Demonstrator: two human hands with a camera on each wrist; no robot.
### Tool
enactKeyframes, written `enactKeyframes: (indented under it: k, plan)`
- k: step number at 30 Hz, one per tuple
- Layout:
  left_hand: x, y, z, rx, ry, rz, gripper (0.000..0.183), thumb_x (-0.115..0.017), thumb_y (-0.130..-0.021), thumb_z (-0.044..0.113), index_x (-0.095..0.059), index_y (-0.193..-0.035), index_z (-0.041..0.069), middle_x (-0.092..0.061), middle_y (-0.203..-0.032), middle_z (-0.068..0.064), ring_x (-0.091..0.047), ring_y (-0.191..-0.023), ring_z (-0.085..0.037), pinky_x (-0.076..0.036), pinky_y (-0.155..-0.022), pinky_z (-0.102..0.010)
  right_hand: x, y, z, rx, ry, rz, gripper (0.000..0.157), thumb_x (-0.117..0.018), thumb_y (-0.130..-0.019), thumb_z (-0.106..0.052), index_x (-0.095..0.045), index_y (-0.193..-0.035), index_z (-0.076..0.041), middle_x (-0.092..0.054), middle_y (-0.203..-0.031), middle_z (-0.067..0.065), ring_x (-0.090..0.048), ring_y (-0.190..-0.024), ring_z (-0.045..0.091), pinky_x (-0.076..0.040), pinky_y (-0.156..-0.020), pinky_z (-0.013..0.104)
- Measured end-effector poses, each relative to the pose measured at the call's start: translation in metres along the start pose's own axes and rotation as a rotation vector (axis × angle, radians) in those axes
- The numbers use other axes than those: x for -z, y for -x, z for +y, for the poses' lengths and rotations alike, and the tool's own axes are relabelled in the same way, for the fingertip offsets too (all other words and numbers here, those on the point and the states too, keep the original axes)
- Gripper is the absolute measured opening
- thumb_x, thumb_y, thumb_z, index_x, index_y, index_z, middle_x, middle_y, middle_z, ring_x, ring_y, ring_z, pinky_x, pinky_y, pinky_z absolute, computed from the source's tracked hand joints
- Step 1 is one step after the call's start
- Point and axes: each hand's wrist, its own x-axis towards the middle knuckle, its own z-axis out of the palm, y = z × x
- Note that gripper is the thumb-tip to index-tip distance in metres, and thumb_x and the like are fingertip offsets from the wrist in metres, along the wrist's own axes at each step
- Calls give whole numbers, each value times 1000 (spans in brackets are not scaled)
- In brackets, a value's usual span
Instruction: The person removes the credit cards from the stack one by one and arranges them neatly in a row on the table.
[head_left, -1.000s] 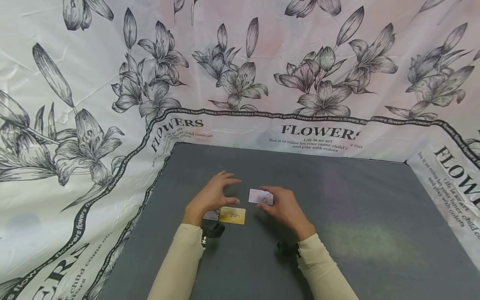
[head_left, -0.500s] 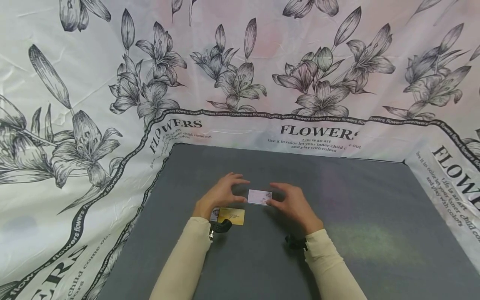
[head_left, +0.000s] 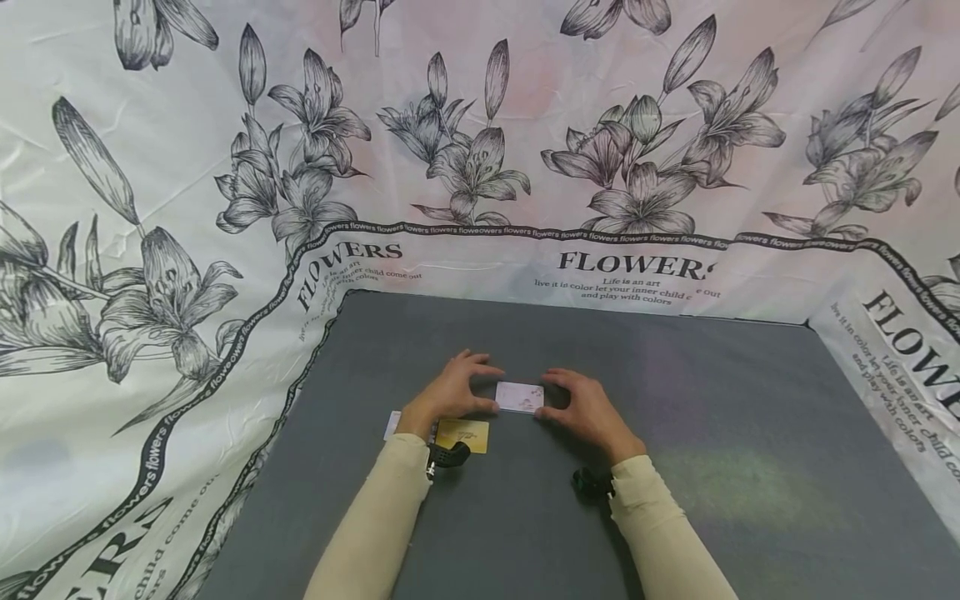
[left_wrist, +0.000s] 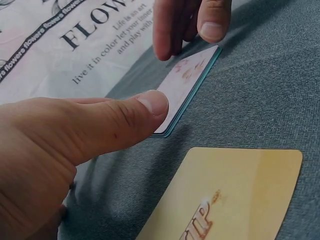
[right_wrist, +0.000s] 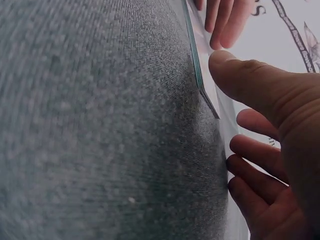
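Stack [head_left: 520, 397] low between both hands, seemingly flat on the counter [head_left: 510, 525]. Pale top with a small floral print; several thin layers along the near edge, teal in the left wrist view, closely aligned.

Left hand [head_left: 453, 390]: not clenched, thumb against the near-left corner, fingers extended toward the far side. Looks more like steadying than gripping. Right hand [head_left: 588, 404]: loosely curved round the other short end, thumb by the near-right corner, fingers apart from thumb. No firm grasp to be seen; cannot tell whether actually touching.

Gold card [head_left: 465, 434] nearer the body, just beside the left wrist, flat, apart from the stack. Pale card [head_left: 392, 423] farther left, mostly hidden behind the left wrist; cannot tell whether in contact with the gold card.

Handling, by judgement: light, stiff, probably plastic. Smooth faces, so likely to slip and fan out if pushed from one side only. Not very fragile; corners rounded. Too thin to get under easily on grey fabric. Best taken by both short ends at once, or thumb on near long edge and fingers on far one, with even, gentle pressure across all layers.
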Motion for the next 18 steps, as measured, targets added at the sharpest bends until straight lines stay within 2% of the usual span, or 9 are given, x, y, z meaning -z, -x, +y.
enactKeyframes:
  k: [7, 18]
  plan:
    - [-2, -1, 1, 11, -31, -1, 59, -91, -92, 31, -72, -147, 25, -39, -176, -11, -14, -170, -43, -22, -132, -73, -1, -1, 3, -4, 13, -26, 64, -93, -90, -26, -70, -143, 0, -61, -157, 22, -57, -146, 47, -48, -118, 65]
    - [-5, 0, -2, -15, -72, 10, 59, -92, -92, 29, -72, -147, 20, -40, -176, -13, -18, -169, -44, -14, -136, -66, -4, -1, 6, -11, 29, -55, 65, -92, -91, -26, -69, -145, 2, -58, -159, 24, -55, -147, 49, -47, -118, 66]
